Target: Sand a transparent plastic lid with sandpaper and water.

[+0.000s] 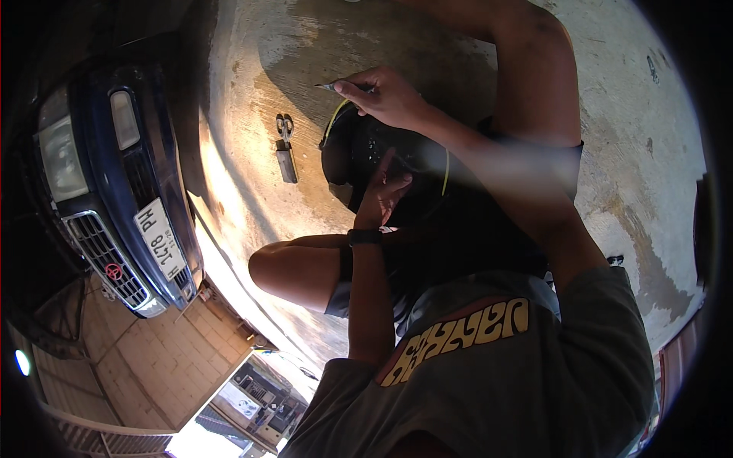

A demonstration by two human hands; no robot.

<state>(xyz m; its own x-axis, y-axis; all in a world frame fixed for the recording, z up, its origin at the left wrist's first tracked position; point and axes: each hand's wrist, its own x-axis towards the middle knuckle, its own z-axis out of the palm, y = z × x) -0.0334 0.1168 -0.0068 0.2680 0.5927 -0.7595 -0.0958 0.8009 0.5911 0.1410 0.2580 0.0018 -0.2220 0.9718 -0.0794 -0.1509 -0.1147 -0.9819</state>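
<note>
A black rounded thing (347,156) lies between my legs; its exact kind is too dark to tell. A thin yellow-green strip (446,172) curves along its edges, and small pale specks show on its surface. My right hand (385,98) is at its far edge, pinching a slim pointed tool (327,86), maybe a pen or small blade, with the tip out to the left. My left hand (387,195), below a dark wristband, lies against the near side of the black thing with its fingers stretched out.
Scissors (285,124) lie on the concrete floor (252,91) left of the black thing, touching a small black rectangular object (286,166). Further left stands the front of a dark blue vehicle (95,153). My bent knees (294,271) flank the black thing. A bright doorway is at lower left.
</note>
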